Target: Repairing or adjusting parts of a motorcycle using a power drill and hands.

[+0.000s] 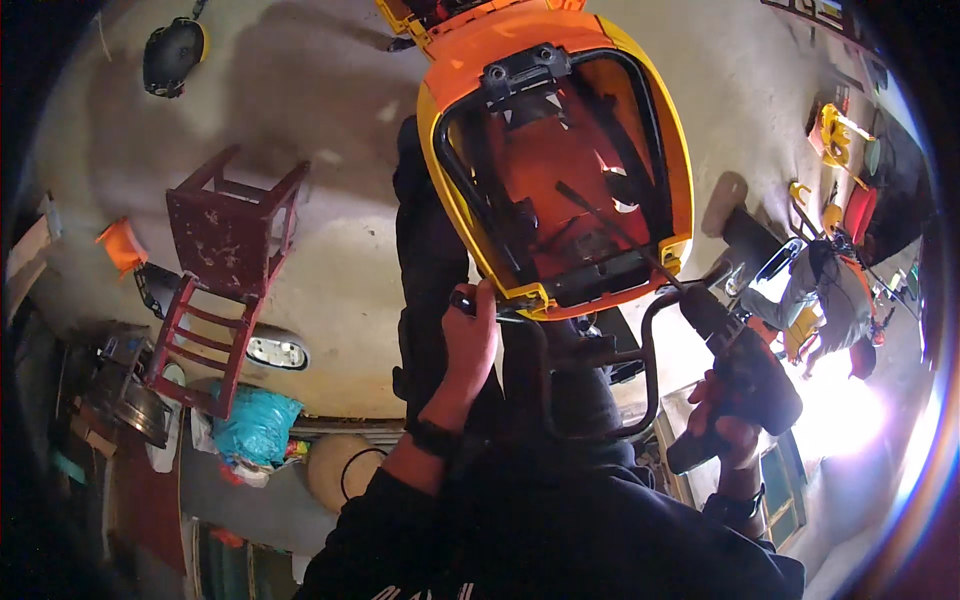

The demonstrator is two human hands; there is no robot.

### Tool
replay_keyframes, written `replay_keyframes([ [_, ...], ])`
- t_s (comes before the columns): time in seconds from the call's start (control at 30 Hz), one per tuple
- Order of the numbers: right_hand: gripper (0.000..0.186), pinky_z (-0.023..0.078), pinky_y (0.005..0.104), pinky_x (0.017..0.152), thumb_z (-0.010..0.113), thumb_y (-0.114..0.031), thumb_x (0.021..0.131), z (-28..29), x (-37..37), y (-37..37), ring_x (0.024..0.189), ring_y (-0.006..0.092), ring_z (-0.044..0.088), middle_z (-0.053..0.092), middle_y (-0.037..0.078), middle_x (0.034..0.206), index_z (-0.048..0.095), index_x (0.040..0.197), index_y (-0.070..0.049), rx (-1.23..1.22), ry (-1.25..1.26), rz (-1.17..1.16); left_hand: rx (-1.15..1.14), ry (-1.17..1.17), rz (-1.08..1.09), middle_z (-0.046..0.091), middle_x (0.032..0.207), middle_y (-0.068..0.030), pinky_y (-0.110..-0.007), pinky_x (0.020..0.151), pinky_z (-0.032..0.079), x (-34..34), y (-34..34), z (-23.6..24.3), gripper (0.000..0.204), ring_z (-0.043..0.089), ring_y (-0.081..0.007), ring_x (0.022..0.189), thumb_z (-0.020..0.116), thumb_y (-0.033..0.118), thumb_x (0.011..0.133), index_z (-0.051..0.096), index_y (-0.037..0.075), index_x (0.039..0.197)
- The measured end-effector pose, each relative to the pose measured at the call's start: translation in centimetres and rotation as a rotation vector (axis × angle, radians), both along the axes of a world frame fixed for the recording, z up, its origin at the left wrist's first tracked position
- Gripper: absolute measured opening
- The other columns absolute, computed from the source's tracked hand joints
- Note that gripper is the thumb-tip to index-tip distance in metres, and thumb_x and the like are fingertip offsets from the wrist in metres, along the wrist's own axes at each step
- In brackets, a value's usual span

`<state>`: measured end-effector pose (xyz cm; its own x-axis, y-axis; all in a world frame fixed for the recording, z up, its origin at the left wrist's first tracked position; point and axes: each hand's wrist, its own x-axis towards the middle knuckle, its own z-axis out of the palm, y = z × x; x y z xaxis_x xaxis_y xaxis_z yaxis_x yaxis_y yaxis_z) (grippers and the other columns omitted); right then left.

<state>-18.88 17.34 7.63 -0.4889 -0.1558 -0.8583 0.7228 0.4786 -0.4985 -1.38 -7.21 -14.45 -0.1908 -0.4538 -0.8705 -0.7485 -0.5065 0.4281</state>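
Note:
An orange and yellow plastic shell with a black rim and red interior lies over my legs, a black bracket on its top. A bent black tube frame extends below its lower edge. My left hand is closed on a black part of that frame, just under the shell's lower left corner. My right hand grips a black power drill by its handle; the drill's long bit points up at the shell's lower right edge. Whether the bit touches it, I cannot tell.
A maroon wooden chair lies at left, near a turquoise bag and orange part. A black-and-yellow part sits at upper left. At right, another person is among scattered yellow and red parts, beside a bright glare.

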Motion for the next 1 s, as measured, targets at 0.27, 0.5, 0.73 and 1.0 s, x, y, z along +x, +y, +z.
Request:
replay_keyframes([
  [0.27, 0.075, 0.054, 0.0334, 0.059, 0.070, -0.033, 0.070, -1.3, 1.0, 0.3, 0.066, 0.0206, 0.064, 0.062, 0.019, 0.103, 0.050, 0.131, 0.007, -0.012, -0.078, -0.057, 0.041, 0.105, 0.034, 0.055, 0.070, -0.0006, -0.027, 0.059, 0.039, 0.0, -0.3, 0.0, 0.024, 0.047, -0.0054, 0.066, 0.059, 0.019, 0.097, 0.056, 0.003, 0.080],
  [0.5, 0.076, 0.054, 0.0339, 0.062, 0.071, -0.031, 0.069, -2.2, 2.1, 0.2, 0.068, 0.0208, 0.064, 0.063, 0.019, 0.104, 0.050, 0.132, 0.006, -0.032, -0.105, -0.132, -0.008, 0.178, -0.024, 0.053, 0.065, 0.0021, -0.026, 0.058, 0.040, 1.6, -0.5, 0.3, 0.028, 0.047, -0.0042, 0.062, 0.068, 0.019, 0.091, 0.056, 0.003, 0.071],
  [0.73, 0.078, 0.054, 0.0339, 0.062, 0.070, -0.030, 0.069, -2.7, 2.6, 0.7, 0.068, 0.0211, 0.065, 0.064, 0.020, 0.102, 0.048, 0.134, 0.007, -0.026, -0.102, -0.150, 0.098, 0.264, -0.042, 0.057, 0.070, 0.0020, -0.025, 0.062, 0.043, 3.8, -0.3, -0.8, 0.022, 0.050, -0.0044, 0.066, 0.070, 0.013, 0.089, 0.058, 0.003, 0.073],
  [1.0, 0.074, 0.054, 0.0325, 0.060, 0.070, -0.029, 0.069, -2.8, 2.0, -0.1, 0.066, 0.0214, 0.065, 0.064, 0.019, 0.101, 0.049, 0.131, 0.006, -0.051, -0.150, -0.190, 0.069, 0.260, -0.035, 0.055, 0.070, 0.0020, -0.025, 0.062, 0.042, 3.0, -0.4, -1.2, 0.017, 0.050, -0.0049, 0.067, 0.065, 0.011, 0.091, 0.058, 0.004, 0.077],
])
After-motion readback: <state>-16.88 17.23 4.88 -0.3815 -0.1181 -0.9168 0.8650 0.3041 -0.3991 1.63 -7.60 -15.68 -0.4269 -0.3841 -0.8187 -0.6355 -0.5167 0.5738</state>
